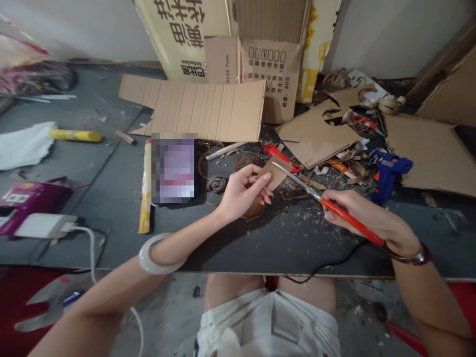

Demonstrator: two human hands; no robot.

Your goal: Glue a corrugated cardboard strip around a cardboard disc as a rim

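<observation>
Tan cardboard scrap (274, 173) in left hand (240, 193); red-handled scissors (366, 232), blades closed, in right hand (357, 210).

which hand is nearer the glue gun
Right. The right hand is just below and left of the glue gun; the left hand is much farther left of it.

Dark table (293, 255) with cardboard sheets (208, 111), blue glue gun (388, 173), yellow tube (75, 135), white cloth (22, 146), shavings (297, 230) scattered everywhere.
</observation>
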